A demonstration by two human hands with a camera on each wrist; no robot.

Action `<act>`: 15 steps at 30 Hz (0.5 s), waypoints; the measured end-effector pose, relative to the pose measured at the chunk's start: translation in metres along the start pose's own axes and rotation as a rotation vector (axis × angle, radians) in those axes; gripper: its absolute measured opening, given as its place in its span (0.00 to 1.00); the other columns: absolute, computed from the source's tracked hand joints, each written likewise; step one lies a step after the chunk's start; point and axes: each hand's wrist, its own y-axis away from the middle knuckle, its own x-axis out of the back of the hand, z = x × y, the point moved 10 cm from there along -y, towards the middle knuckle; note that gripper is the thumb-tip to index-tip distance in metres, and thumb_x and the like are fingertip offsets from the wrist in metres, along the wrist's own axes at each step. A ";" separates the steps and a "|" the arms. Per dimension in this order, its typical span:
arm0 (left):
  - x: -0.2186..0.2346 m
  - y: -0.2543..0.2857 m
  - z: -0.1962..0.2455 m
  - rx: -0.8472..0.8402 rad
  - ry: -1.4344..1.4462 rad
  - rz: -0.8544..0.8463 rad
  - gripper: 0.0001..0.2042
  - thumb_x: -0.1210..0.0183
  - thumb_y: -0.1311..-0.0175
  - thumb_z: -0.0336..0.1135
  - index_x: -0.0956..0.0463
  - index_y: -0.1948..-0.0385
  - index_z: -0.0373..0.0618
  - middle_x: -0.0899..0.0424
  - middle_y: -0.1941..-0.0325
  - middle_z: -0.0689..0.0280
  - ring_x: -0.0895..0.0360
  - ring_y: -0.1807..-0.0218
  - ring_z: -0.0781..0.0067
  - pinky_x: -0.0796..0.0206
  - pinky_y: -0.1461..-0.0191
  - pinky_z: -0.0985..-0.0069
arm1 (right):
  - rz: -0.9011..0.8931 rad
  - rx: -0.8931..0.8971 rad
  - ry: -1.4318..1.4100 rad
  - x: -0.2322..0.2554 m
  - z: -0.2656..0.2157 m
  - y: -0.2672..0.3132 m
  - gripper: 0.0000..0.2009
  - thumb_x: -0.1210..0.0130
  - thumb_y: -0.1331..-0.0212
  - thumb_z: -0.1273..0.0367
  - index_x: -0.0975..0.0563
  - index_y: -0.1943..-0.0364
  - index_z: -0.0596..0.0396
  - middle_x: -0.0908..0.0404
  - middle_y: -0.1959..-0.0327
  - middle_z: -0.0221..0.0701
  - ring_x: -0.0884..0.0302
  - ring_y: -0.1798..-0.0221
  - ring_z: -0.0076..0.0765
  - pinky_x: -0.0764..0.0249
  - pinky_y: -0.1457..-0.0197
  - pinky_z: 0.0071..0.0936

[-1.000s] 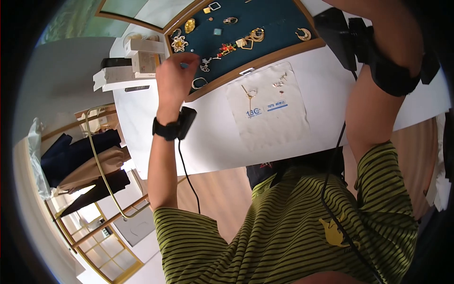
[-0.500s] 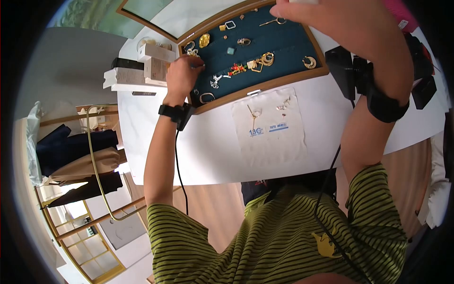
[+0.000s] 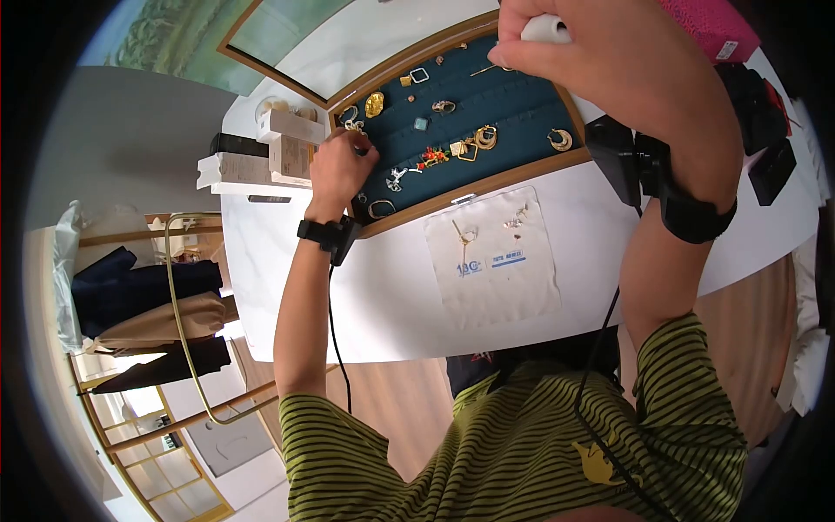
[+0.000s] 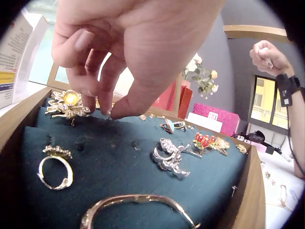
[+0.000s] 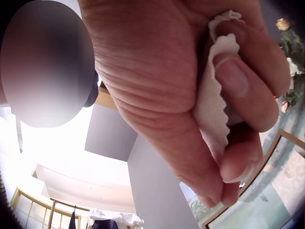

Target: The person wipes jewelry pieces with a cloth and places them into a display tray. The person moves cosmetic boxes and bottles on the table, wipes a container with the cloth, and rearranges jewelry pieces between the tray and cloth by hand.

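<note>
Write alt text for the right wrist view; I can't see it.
The bare right hand grips a bunched white cloth with a scalloped edge. Behind it: pale flowers at right, a brown-framed glass panel below them, and dark hanging clothes at lower left.

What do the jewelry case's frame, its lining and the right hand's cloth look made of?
Frame: probably wood, brown with a low sheen. Lining: likely velvet or felt, dark, matte. Cloth: soft fabric, fibre unclear; folded, with a scalloped edge.
</note>
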 end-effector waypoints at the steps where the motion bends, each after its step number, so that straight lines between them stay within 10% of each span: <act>1: 0.002 0.000 0.000 0.019 0.010 0.000 0.07 0.37 0.48 0.37 0.15 0.70 0.49 0.17 0.61 0.61 0.19 0.59 0.54 0.27 0.52 0.64 | 0.004 0.001 0.003 -0.001 0.000 0.000 0.12 0.43 0.46 0.65 0.16 0.69 0.61 0.20 0.70 0.45 0.25 0.58 0.47 0.28 0.51 0.36; 14: 0.026 0.030 0.048 -0.010 0.308 -0.058 0.06 0.35 0.50 0.33 0.18 0.72 0.44 0.17 0.64 0.60 0.20 0.70 0.62 0.28 0.63 0.70 | 0.107 0.028 -0.108 -0.009 0.020 -0.007 0.07 0.41 0.46 0.65 0.19 0.71 0.53 0.22 0.76 0.35 0.24 0.74 0.38 0.26 0.57 0.32; 15: 0.021 0.040 0.064 -0.042 0.409 -0.111 0.06 0.36 0.51 0.31 0.18 0.71 0.44 0.18 0.67 0.62 0.23 0.74 0.68 0.30 0.67 0.73 | -0.001 -0.278 0.032 -0.012 0.024 -0.012 0.07 0.41 0.46 0.64 0.20 0.69 0.50 0.24 0.77 0.34 0.25 0.75 0.35 0.26 0.60 0.29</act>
